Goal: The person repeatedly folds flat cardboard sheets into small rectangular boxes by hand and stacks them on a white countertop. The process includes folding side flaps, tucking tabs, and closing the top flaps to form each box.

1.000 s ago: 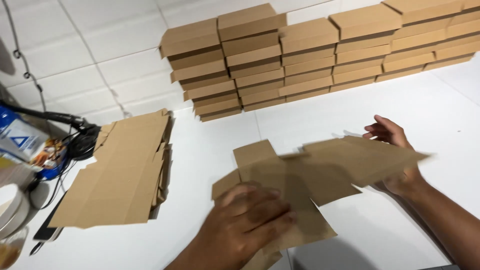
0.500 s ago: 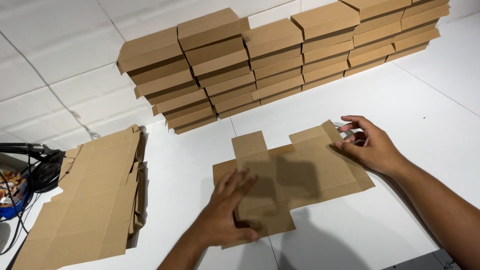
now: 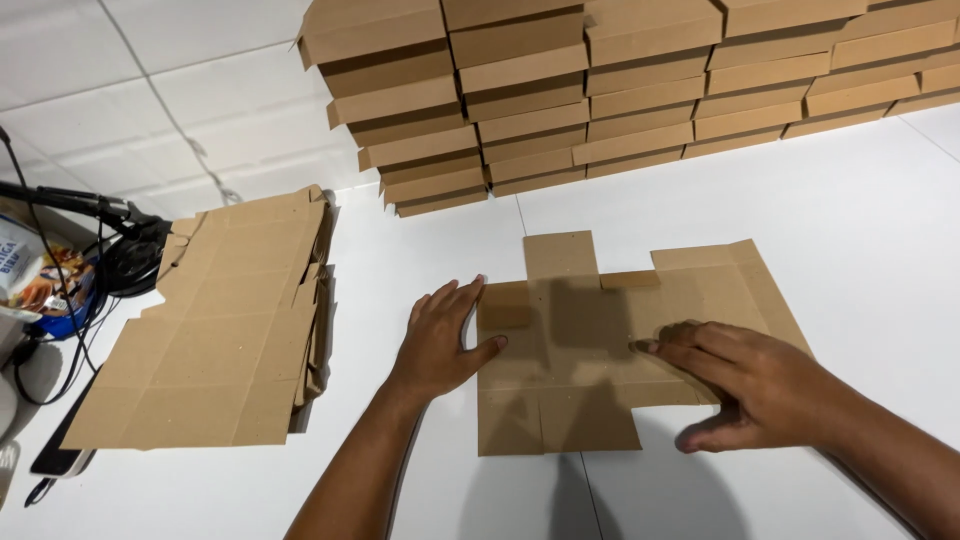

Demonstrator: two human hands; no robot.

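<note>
Flat cardboard box blank (image 3: pixel 600 340) lies unfolded on the white table (image 3: pixel 850 220), centre of frame, slightly right — brown, cross-like outline w/ a square tab sticking up at its top edge and flaps at the bottom.

Left hand (image 3: pixel 440 340) sits at the blank's left edge, lower centre of frame: palm down, fingers spread apart and pointing up-frame, thumb lying over onto the cardboard. Not gripping anything, just pressing flat; most of the palm is on the table beside the blank.

Right hand (image 3: pixel 750 385) comes in from the lower right, palm down on the right half of the blank, fingers stretched toward frame centre and a bit apart, thumb tucked below near the blank's lower edge. Also flat — nothing clamped.

Left of frame: a stack of flat blanks (image 3: pixel 220 320), same brown card, untidy edges, well apart from the left hand.

Top of frame: folded boxes (image 3: pixel 620 90) piled in several rows, running from upper centre to the upper right corner, against a white tiled wall (image 3: pixel 150 90).

Far left edge: black cables (image 3: pixel 40 330) and a black arm-like stand (image 3: pixel 70 200), plus a blue printed package (image 3: pixel 30 280), partly cut off. A dark flat object at bottom left, mostly hidden under the stack — can't tell what it is.
</note>
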